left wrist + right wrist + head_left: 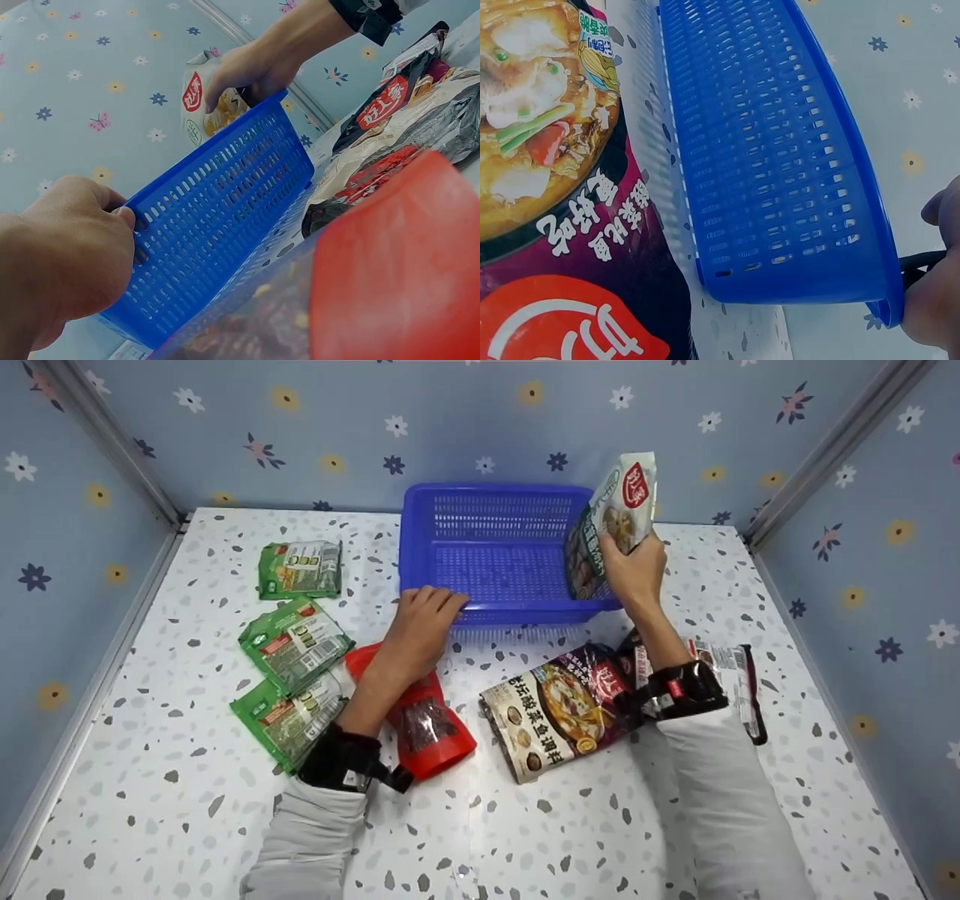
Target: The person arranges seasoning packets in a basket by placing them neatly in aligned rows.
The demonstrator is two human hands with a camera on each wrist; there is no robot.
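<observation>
A blue perforated plastic basket [517, 607] stands at the back of the table against the patterned wall. My left hand [417, 631] grips its front rim near the left corner, fingers over the edge; the left wrist view shows the thumb at the rim [214, 142]. In my right hand [637, 571] is a white and dark green food packet [626, 499], held upright with its lower part inside the basket's right end. The right wrist view catches only part of that hand [941, 277], beside the basket's corner.
Several green packets [298, 646] lie at the left, two overlapping. A red pouch [439, 757] with a clear window lies under my left forearm. A purple and beige seasoning bag [559, 705] lies in front of the basket, and another packet [731, 671] is partly hidden by my right wrist.
</observation>
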